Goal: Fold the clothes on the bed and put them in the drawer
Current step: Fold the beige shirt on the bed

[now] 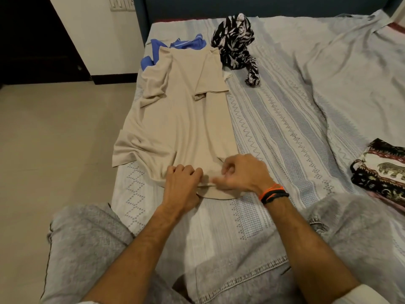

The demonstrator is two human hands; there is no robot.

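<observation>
A beige T-shirt [182, 119] lies lengthwise on the bed [274, 119]. Its right side and sleeve are folded in, and its left side hangs loose over the bed's left edge. At the shirt's near end, my left hand [183, 183] and my right hand [241, 173] both have curled fingers gripping the near edge of the fabric. They sit close together, almost touching. A blue garment [186, 43] lies crumpled beyond the shirt. Beside it sits a black-and-white patterned garment [236, 44]. No drawer is in view.
A folded garment with an elephant print [381, 170] rests at the bed's right edge. A rumpled grey sheet [350, 69] covers the right half. The tiled floor [54, 139] runs along the left. My knees in grey trousers [87, 249] rest on the mattress.
</observation>
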